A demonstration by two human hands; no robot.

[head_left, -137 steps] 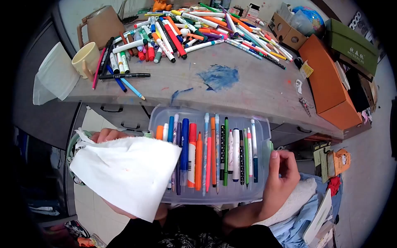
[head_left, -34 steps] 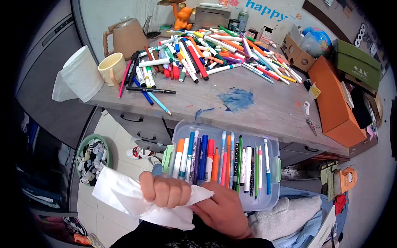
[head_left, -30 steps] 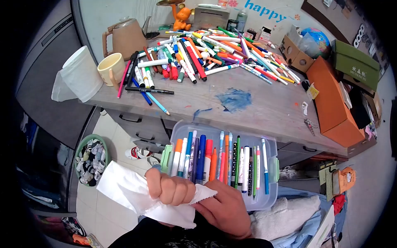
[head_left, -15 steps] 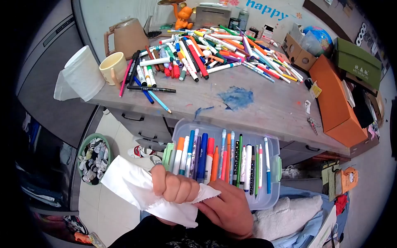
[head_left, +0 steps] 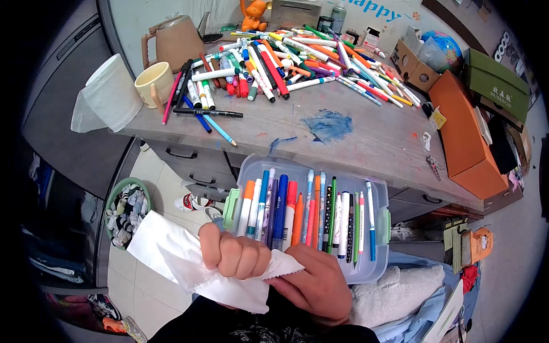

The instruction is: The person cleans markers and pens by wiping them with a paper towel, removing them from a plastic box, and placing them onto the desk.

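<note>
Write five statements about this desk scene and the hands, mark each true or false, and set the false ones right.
1. The left hand and the right hand both hold the white paper. True.
2. The yellow mug lies on its side. False: it stands upright.
3. A row of pens lies in the clear plastic box. True.
4. The orange box is at the left end of the desk. False: it is at the right end.
5. The blue stain is hidden under the heap of markers. False: it shows in front of the heap.
</note>
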